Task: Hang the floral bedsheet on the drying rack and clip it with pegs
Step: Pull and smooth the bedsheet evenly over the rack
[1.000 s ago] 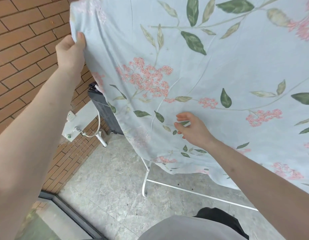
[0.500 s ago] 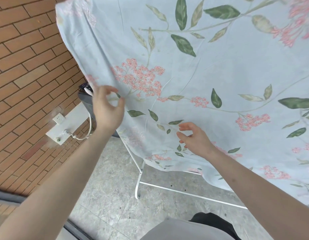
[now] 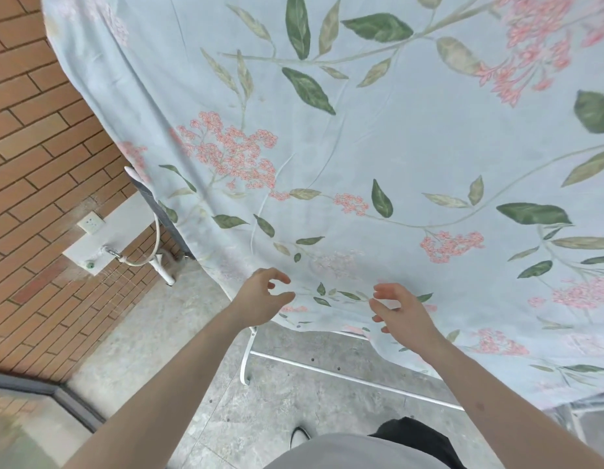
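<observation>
Floral bedsheet (image 3: 361,147) hangs; both hands (image 3: 260,299) (image 3: 400,311) loosely curled, empty.

Bedsheet (image 3: 361,157) hangs over rack (image 3: 246,353); wall (image 3: 39,137) left, perhaps behind.

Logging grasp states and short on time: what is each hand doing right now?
Left hand: open, fingers loosely curled, holding nothing, in front of the floral bedsheet.
Right hand: open, fingers spread, holding nothing, near the sheet's lower edge.

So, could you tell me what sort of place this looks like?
Probably a balcony or laundry patio: a brick wall with a tap, a stone floor, and a sheet draped over a white rack.
</observation>
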